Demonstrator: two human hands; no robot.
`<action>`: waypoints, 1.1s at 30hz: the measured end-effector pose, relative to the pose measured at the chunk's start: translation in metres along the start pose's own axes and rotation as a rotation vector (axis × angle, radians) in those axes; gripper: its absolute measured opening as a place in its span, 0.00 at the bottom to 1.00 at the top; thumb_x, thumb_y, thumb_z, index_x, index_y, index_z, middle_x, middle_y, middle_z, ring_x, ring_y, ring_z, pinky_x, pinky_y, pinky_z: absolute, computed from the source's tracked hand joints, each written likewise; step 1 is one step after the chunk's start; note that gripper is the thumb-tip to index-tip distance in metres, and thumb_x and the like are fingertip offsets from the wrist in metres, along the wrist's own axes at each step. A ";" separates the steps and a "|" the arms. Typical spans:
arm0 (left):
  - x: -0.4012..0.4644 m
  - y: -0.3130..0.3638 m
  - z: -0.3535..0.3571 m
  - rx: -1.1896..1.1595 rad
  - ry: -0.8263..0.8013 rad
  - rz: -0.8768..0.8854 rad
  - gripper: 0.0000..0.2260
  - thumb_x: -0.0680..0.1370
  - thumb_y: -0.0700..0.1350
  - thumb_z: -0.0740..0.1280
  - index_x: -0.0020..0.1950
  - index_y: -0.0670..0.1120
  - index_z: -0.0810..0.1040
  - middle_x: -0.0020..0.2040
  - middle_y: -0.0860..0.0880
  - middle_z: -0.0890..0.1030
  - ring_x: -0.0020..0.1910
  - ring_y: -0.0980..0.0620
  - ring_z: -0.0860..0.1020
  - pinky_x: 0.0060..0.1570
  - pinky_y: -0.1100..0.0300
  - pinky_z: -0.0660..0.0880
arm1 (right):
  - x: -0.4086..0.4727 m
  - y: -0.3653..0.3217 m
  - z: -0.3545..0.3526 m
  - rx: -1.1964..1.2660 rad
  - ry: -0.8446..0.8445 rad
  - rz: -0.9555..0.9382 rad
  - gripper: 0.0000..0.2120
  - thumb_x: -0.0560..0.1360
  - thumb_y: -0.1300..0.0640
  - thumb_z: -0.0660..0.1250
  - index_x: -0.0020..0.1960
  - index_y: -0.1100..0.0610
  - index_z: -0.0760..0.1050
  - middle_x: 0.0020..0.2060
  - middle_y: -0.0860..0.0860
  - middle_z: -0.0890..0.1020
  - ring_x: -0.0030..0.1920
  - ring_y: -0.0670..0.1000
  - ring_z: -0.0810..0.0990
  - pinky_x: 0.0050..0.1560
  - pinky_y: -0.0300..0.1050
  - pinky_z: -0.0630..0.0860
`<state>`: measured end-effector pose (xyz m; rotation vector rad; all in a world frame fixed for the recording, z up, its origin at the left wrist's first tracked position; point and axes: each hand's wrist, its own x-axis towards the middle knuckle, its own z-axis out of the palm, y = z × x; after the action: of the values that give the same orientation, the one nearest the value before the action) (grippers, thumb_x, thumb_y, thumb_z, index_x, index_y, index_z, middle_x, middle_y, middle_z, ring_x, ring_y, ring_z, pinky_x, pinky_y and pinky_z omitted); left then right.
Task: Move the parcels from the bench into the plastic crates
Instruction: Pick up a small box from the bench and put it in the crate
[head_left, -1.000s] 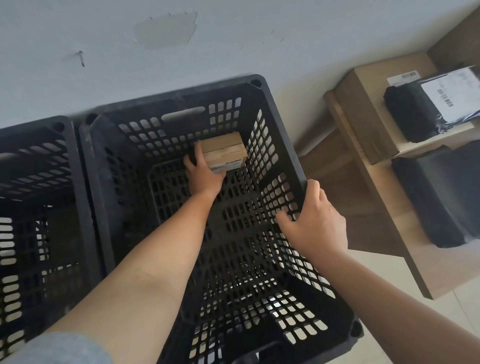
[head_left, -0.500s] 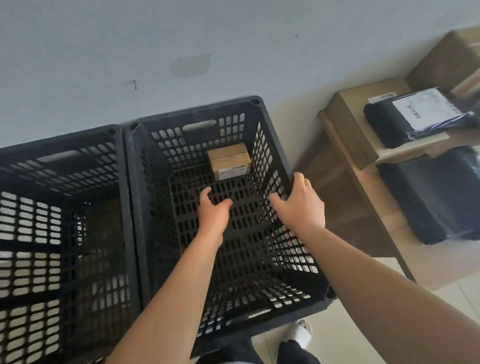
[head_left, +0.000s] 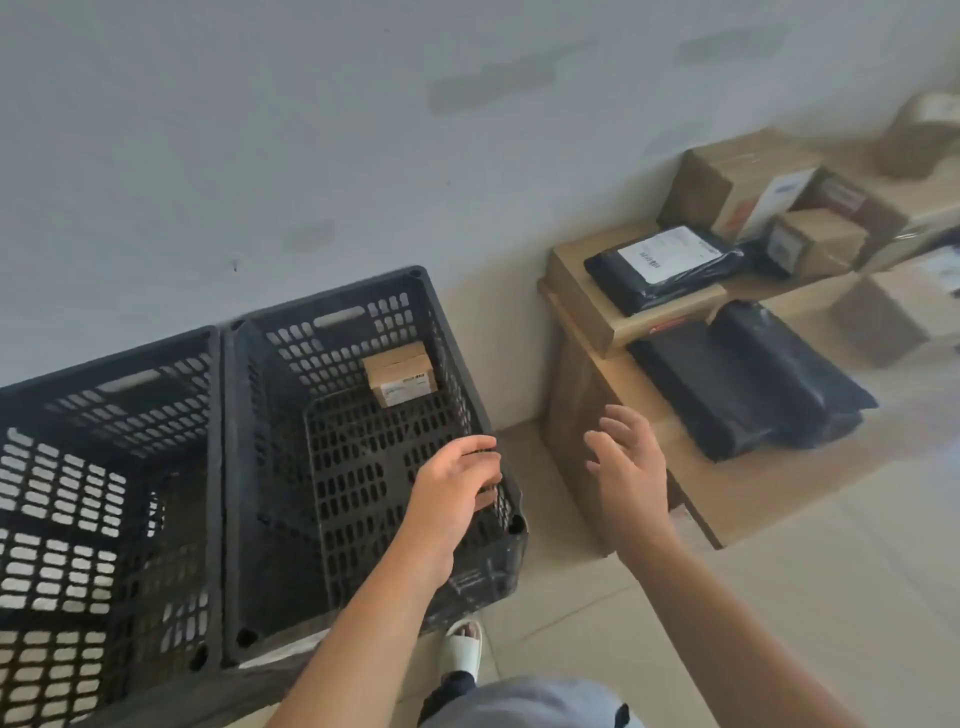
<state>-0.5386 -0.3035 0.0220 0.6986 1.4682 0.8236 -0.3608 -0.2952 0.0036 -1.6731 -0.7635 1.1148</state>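
Bare and holding nothing, both hands hang just short of the bench (head_left: 779, 499): the right hand (head_left: 631, 467) has its fingers spread and loose just in front of the bench's near end, the left hand (head_left: 457, 488) is loosely curled over the right wall of the crate (head_left: 498, 447) beside the bench. Two black crates stand side by side left of the bench, the left crate (head_left: 104, 364) apparently bare; one small cardboard box (head_left: 400, 371) already lies in the far corner of the crate nearer the bench. The next parcels lie to the right and ahead, so the right hand is nearer. Closest is a black bag (head_left: 753, 384), its long axis running away and leftward. I count three black bags and about five boxes on the bench, the far ones blurred.
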 end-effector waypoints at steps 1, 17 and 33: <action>-0.007 -0.001 0.017 0.018 -0.033 0.013 0.07 0.82 0.40 0.68 0.57 0.49 0.83 0.56 0.46 0.85 0.55 0.48 0.84 0.60 0.50 0.81 | -0.007 0.001 -0.019 0.048 0.032 0.020 0.15 0.81 0.60 0.67 0.67 0.49 0.74 0.64 0.51 0.78 0.60 0.48 0.79 0.62 0.50 0.78; -0.071 -0.052 0.247 0.314 -0.426 0.094 0.07 0.82 0.40 0.68 0.57 0.47 0.84 0.54 0.46 0.86 0.55 0.46 0.84 0.58 0.51 0.82 | -0.046 0.045 -0.268 0.361 0.338 0.054 0.12 0.81 0.60 0.67 0.64 0.51 0.77 0.57 0.49 0.81 0.59 0.50 0.80 0.61 0.52 0.79; 0.060 0.014 0.481 0.741 -0.470 0.460 0.24 0.79 0.49 0.72 0.73 0.60 0.69 0.70 0.53 0.70 0.66 0.54 0.70 0.62 0.54 0.71 | 0.053 0.050 -0.444 0.414 0.519 0.107 0.12 0.77 0.63 0.70 0.59 0.52 0.82 0.57 0.53 0.84 0.59 0.52 0.82 0.57 0.53 0.80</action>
<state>-0.0640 -0.2061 0.0021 1.7083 1.1673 0.3748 0.0688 -0.4300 -0.0023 -1.5532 -0.1028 0.7854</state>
